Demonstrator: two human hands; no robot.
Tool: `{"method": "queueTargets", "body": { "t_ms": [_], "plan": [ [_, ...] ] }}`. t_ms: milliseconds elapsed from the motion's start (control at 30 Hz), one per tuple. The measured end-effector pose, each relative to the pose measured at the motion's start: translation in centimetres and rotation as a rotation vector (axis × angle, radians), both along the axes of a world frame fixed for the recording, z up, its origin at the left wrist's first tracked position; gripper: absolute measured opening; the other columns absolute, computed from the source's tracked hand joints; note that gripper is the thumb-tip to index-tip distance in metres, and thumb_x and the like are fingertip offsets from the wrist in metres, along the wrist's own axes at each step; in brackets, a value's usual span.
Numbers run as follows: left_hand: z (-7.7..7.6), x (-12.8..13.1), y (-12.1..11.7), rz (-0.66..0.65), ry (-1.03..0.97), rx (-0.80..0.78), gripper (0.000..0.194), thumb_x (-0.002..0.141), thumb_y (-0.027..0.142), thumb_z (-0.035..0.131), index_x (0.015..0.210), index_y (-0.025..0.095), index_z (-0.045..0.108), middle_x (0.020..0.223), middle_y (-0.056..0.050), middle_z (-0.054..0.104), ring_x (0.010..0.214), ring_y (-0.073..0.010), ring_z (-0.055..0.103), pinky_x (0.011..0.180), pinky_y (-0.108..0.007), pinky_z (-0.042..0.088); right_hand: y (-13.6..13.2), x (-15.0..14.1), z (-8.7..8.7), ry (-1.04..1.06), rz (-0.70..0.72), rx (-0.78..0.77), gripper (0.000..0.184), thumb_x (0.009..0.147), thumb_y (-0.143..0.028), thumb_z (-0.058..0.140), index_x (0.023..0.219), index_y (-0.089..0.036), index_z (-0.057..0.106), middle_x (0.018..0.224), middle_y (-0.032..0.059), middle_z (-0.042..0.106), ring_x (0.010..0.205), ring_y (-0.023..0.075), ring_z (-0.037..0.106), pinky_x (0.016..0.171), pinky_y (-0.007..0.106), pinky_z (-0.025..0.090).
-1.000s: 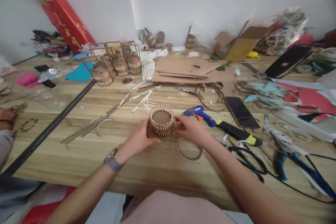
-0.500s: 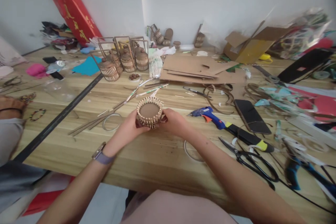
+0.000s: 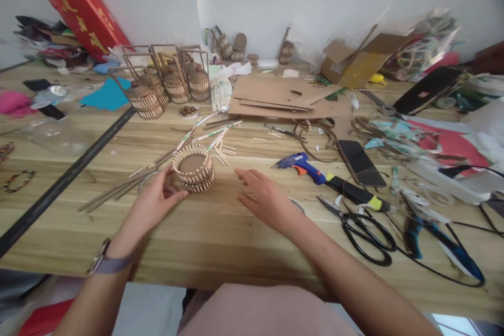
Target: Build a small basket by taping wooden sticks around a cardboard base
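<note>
A small round basket (image 3: 200, 181) stands upright on the table, with pale stick ends round its rim and a brown disc inside. At its left side is my left hand (image 3: 155, 197), thumb and fingers apart, partly curved about the lower wall; whether the fingertips touch it I cannot tell. Well to the right of the basket, my right hand (image 3: 265, 197) is over the tabletop with fingers stretched out and nothing in them. Short pale sticks (image 3: 222, 153) lie just behind the basket.
Lidded baskets with tall handles (image 3: 146, 102) stand at back left. Cardboard sheets (image 3: 271, 95) lie behind. To the right are a blue glue gun (image 3: 305, 166), a phone (image 3: 360, 163), black scissors (image 3: 362, 231) and pliers (image 3: 413, 233). Brown strips (image 3: 118, 186) lie at left.
My right hand has let go of the basket and moved away to the right. My left hand has slipped back to the basket's left side. The view has shifted to the right.
</note>
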State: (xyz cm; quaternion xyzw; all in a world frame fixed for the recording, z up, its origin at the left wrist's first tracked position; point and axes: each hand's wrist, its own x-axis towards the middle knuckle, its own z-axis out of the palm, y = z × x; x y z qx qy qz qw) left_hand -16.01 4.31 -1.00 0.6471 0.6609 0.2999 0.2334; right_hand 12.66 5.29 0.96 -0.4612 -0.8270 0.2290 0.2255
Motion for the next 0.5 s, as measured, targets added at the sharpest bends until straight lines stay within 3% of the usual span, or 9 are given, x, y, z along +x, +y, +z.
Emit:
{"method": "queueTargets", "body": {
  "t_ms": [100, 167, 233, 300, 367, 500],
  "plan": [
    [1.0, 0.3, -1.8, 0.113, 0.113, 0.054, 0.061, 0.084, 0.054, 0.057, 0.133, 0.019, 0.048, 0.122, -0.010, 0.064, 0.075, -0.0231, 0.067, 0.070, -0.039, 0.056, -4.7, 5.5, -0.6, -0.090, -0.065, 0.108, 0.023, 0.094, -0.025, 0.054, 0.114, -0.019, 0.065, 0.102, 0.0116, 0.070, 0.097, 0.0270, 0.063, 0.085, 0.044, 0.049],
    [1.4, 1.5, -3.0, 0.221, 0.170, 0.198, 0.053, 0.087, 0.053, 0.054, 0.126, 0.018, 0.054, 0.112, -0.009, 0.067, 0.068, -0.0212, 0.064, 0.065, -0.037, 0.055, -7.0, 8.0, -1.8, -0.187, -0.110, 0.207, 0.021, 0.092, -0.031, 0.060, 0.109, -0.020, 0.065, 0.105, 0.0107, 0.070, 0.098, 0.0278, 0.062, 0.086, 0.044, 0.048],
    [1.6, 3.4, -3.9, 0.254, 0.223, 0.353, 0.045, 0.090, 0.050, 0.052, 0.120, 0.017, 0.058, 0.101, -0.008, 0.069, 0.065, -0.0193, 0.061, 0.064, -0.035, 0.054, -8.5, 9.2, -3.0, -0.222, -0.105, 0.250, 0.014, 0.093, -0.026, 0.059, 0.105, -0.021, 0.066, 0.103, 0.0080, 0.071, 0.100, 0.0257, 0.062, 0.089, 0.043, 0.045],
    [1.7, 5.9, -4.5, 0.120, 0.263, 0.438, 0.035, 0.093, 0.044, 0.052, 0.115, 0.018, 0.059, 0.090, -0.005, 0.070, 0.061, -0.0176, 0.061, 0.062, -0.032, 0.053, -9.0, 9.1, -3.8, -0.235, -0.100, 0.275, 0.011, 0.093, -0.020, 0.057, 0.098, -0.022, 0.066, 0.095, 0.0049, 0.071, 0.094, 0.0224, 0.062, 0.091, 0.040, 0.043],
    [1.7, 8.9, -4.5, -0.158, 0.267, 0.484, 0.025, 0.096, 0.036, 0.050, 0.113, 0.019, 0.058, 0.086, -0.003, 0.071, 0.061, -0.0157, 0.063, 0.059, -0.027, 0.052, -9.1, 8.7, -3.8, -0.244, -0.120, 0.317, 0.013, 0.094, -0.017, 0.055, 0.092, -0.023, 0.066, 0.089, 0.0031, 0.070, 0.088, 0.0203, 0.061, 0.090, 0.038, 0.041],
    [1.2, 14.9, -3.2, -0.575, 0.259, 0.555, 0.025, 0.100, 0.026, 0.042, 0.119, 0.020, 0.057, 0.091, -0.005, 0.073, 0.075, -0.0177, 0.069, 0.072, -0.030, 0.055, -8.6, 10.2, -2.3, -0.229, -0.233, 0.418, 0.017, 0.097, -0.019, 0.050, 0.094, -0.023, 0.067, 0.090, 0.0029, 0.070, 0.088, 0.0187, 0.060, 0.091, 0.037, 0.038]
  ]
}}
